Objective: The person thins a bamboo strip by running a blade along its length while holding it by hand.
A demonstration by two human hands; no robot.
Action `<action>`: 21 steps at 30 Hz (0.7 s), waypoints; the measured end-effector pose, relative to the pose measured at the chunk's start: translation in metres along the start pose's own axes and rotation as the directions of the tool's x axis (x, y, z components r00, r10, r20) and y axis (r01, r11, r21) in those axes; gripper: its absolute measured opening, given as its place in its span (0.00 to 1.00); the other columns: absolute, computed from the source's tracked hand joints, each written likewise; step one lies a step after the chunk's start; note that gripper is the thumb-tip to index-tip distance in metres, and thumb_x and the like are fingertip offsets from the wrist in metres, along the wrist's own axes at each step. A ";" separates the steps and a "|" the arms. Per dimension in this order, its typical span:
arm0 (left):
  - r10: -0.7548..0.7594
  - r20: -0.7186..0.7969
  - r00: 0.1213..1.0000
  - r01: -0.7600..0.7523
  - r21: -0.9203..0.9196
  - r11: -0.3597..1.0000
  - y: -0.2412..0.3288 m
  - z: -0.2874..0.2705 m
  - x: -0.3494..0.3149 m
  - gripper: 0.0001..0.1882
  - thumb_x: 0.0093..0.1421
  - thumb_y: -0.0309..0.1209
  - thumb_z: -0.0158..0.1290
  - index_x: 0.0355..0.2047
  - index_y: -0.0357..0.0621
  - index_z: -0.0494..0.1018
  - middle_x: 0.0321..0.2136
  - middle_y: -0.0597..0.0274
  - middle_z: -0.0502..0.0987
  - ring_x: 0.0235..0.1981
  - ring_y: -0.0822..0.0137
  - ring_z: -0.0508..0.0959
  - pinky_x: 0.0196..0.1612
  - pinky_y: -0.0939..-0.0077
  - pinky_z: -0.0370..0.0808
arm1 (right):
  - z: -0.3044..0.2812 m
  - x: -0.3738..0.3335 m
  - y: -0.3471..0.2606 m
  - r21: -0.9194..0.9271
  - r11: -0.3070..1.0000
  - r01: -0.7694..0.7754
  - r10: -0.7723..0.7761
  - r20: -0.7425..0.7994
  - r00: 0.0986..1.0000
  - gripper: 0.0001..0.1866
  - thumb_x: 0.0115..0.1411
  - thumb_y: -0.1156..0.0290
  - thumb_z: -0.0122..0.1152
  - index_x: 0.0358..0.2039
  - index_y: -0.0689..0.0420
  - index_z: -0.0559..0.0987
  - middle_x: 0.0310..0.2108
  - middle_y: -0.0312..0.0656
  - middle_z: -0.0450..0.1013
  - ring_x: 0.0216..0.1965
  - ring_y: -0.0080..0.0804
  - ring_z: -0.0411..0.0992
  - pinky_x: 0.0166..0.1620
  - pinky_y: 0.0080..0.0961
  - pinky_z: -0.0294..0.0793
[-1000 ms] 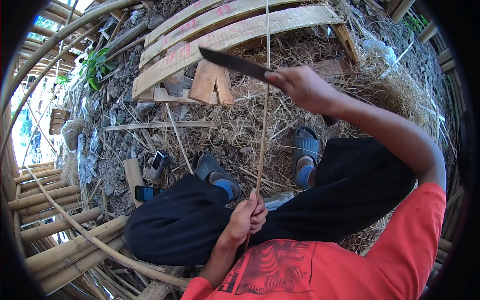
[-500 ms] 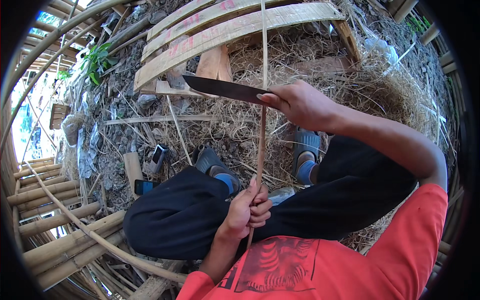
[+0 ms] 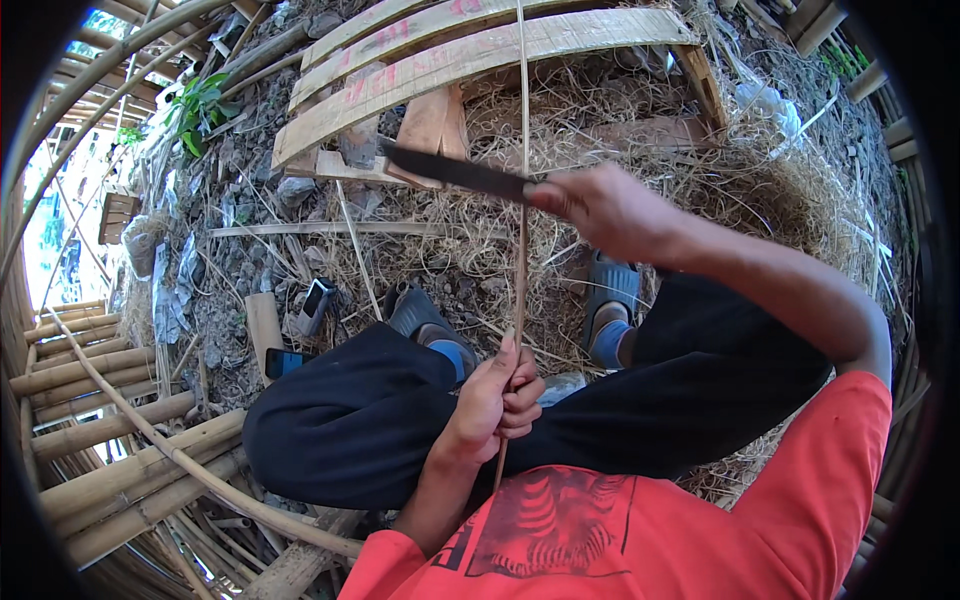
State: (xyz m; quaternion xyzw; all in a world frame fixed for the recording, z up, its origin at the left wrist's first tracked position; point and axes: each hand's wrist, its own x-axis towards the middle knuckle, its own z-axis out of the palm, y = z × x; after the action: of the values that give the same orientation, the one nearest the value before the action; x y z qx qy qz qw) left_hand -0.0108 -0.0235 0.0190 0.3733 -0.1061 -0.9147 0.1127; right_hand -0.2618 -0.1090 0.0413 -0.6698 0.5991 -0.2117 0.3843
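Observation:
My left hand (image 3: 495,400) is wrapped round a long, thin bamboo strip (image 3: 521,270) near my lap. The strip runs away from me and passes over the slatted wooden pallet at the far side. My right hand (image 3: 605,210) grips a machete (image 3: 455,172), its handle hidden in the fist. The dark blade points left and lies across the strip, with its base against or very near it; whether the edge touches cannot be made out.
A wooden pallet (image 3: 490,55) stands ahead over a litter of pale shavings (image 3: 560,120). A phone (image 3: 284,362), a small dark device (image 3: 317,303) and a wood piece (image 3: 264,330) lie left of my knee. Bamboo poles (image 3: 120,470) line the left, with a bent cane (image 3: 190,465) crossing them.
The machete has shifted slightly along the strip and its blade is tilted a little differently, now blurred by motion. The left hand keeps its hold on the strip in nearly the same place.

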 end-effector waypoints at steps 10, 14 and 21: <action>0.013 -0.071 0.997 -0.010 0.051 0.999 -0.001 -0.005 0.003 0.25 0.71 0.57 0.34 0.25 0.54 0.56 0.14 0.78 0.50 0.11 0.83 0.47 0.12 0.84 0.42 | 0.034 -0.005 0.014 0.007 0.969 0.245 -0.245 0.067 0.967 0.13 0.69 0.63 0.51 0.38 0.57 0.80 0.21 0.53 0.73 0.25 0.55 0.75 0.32 0.43 0.75; 0.023 -0.075 0.997 -0.020 0.040 0.999 0.003 -0.002 0.000 0.24 0.72 0.56 0.34 0.25 0.53 0.57 0.14 0.77 0.50 0.11 0.83 0.46 0.12 0.84 0.42 | -0.008 0.010 -0.012 -0.091 0.990 -0.109 0.117 0.085 0.989 0.20 0.72 0.55 0.46 0.42 0.56 0.81 0.20 0.52 0.74 0.21 0.43 0.75 0.29 0.39 0.73; 0.005 -0.060 0.998 -0.005 -0.003 1.000 0.003 -0.008 -0.001 0.24 0.72 0.55 0.34 0.26 0.52 0.57 0.14 0.76 0.51 0.12 0.82 0.47 0.12 0.84 0.43 | 0.009 -0.002 -0.003 -0.086 0.993 0.076 -0.061 0.160 0.985 0.18 0.71 0.56 0.48 0.43 0.55 0.82 0.22 0.55 0.74 0.21 0.48 0.74 0.31 0.41 0.73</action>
State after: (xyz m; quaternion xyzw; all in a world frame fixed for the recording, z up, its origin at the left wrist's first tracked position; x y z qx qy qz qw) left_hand -0.0042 -0.0272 0.0145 0.4003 -0.1022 -0.9029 0.1187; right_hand -0.2532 -0.1043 0.0386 -0.7215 0.5525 -0.1436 0.3919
